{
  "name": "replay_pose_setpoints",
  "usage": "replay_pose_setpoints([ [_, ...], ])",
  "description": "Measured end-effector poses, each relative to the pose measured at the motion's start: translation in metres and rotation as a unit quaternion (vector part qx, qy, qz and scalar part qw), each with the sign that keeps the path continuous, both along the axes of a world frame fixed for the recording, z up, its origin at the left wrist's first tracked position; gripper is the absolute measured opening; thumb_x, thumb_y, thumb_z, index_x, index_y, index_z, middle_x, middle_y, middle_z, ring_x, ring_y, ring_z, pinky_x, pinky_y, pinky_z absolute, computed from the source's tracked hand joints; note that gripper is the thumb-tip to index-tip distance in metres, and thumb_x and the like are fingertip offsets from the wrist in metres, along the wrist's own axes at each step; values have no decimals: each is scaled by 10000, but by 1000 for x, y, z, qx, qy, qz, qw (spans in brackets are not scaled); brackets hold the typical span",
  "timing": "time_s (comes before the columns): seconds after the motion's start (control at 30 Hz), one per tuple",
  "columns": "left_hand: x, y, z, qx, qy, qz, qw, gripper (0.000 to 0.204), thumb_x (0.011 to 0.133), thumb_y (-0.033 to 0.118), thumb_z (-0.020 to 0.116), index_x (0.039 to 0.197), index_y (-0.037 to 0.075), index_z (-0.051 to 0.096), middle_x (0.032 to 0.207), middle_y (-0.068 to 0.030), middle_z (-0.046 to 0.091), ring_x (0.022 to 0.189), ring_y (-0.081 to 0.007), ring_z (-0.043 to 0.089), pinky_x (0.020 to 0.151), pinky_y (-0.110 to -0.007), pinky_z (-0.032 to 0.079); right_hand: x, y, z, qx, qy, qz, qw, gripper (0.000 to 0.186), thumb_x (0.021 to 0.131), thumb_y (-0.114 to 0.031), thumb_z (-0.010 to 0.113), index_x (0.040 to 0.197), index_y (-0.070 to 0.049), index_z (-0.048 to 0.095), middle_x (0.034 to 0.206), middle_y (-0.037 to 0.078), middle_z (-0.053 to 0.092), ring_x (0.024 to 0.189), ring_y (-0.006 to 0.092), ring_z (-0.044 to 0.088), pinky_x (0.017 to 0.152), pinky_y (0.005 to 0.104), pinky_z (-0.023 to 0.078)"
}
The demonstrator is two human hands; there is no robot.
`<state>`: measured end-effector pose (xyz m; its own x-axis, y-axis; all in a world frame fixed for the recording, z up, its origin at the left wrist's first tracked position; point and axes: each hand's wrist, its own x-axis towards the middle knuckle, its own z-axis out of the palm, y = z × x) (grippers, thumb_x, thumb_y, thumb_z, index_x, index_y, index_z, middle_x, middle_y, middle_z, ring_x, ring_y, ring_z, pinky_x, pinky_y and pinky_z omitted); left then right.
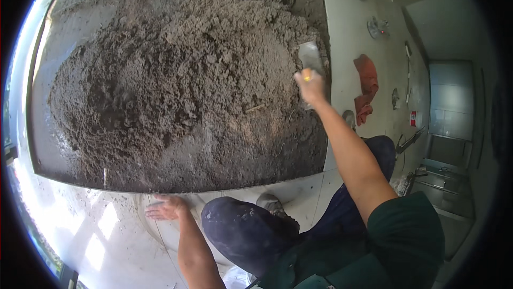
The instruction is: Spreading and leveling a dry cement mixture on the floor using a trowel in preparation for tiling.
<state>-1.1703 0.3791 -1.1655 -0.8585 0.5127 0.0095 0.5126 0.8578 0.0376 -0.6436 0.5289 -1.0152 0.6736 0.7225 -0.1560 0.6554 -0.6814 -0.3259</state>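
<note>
My right hand [312,87] grips a trowel [310,52] with a flat metal blade and an orange-yellow handle. The blade lies at the right edge of a broad bed of damp grey mortar [214,70], which is rough and heaped in the middle. Slight blur softens this hand and the tool. My left hand [165,207] rests with fingers stretched out on the pale floor tiles [133,246], just outside the bed's near edge. It holds nothing.
A crumpled red cloth [366,88] lies on the tiles to the right, with suction-cup-like tools [377,28] beyond it. Farther right stands a small red-and-white container [415,119]. My knee [240,230] and shoe [271,203] are close to the bed's near edge.
</note>
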Motion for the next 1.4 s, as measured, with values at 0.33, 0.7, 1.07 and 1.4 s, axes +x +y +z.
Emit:
replay_pose_setpoints([
  [0.33,-20,-10,-1,0,-2,24,1000,916,971,672,218,1503,-74,228,1576,-272,202,1483,-383,148,1220,-464,99,-139,3,-9,-42,165,110,979,371,839,-366,776,876,-45,594,731,89,649,649,191,628,591,366,501],
  [0.7,-9,-7,-8,40,1,5,999,884,986,633,268,1488,-94,253,1576,-273,205,1486,-372,138,1220,-440,78,-102,23,-87,44,156,204,965,466,845,-423,729,893,18,585,765,191,631,715,334,629,674,429,489],
  [1.07,-5,-1,7,83,-47,-2,995,744,998,457,340,1457,-126,283,1554,-303,229,1480,-397,138,1224,-451,57,-252,20,-71,-35,234,353,905,469,860,-433,717,934,14,601,807,233,661,779,411,661,667,463,505],
  [1.4,-11,-6,8,74,-53,6,996,700,991,381,408,1456,-124,274,1558,-298,210,1479,-410,123,1225,-459,53,-339,-7,-48,-44,280,420,862,431,864,-404,711,929,1,579,816,241,674,784,448,660,670,481,526],
])
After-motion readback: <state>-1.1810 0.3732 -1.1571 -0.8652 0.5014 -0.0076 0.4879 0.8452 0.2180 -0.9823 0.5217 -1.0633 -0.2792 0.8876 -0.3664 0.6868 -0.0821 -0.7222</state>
